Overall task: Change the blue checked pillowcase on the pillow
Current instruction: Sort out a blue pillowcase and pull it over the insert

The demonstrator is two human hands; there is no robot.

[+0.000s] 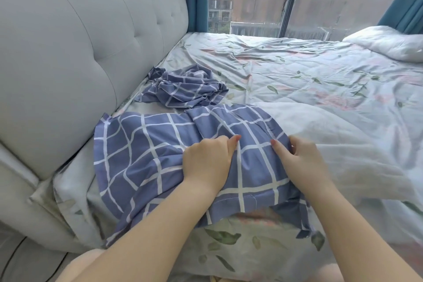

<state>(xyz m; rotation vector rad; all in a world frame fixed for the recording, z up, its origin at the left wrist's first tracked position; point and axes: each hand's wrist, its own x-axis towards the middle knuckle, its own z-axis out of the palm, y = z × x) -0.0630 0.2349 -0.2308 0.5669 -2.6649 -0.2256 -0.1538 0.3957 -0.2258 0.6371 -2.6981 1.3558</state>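
gripping the blue checked pillowcase (pixel 146 155) at centre, spread limp over the floral sheet (pixel 309 80), just beside the grey headboard (pixel 80 52) at 9 o'clock. bunching a fold of it in the curled left hand (pixel 207 160); pinching its 3 o'clock edge with the right hand (pixel 304 162), thumb on top, fingers tucked under. looks flat and unfilled, so probably not yet on any pillow. crumpled at 12 o'clock, beyond the hands: a second checked case (pixel 185 89), likely stripped off already, though hard to tell fresh from used. far out at 2 o'clock, a bare white pillow (pixel 389 41). left to do, by this reading: fetching the pillow, opening the mouth, stuffing, smoothing. blurred white bulk at 3 o'clock too vague to name.
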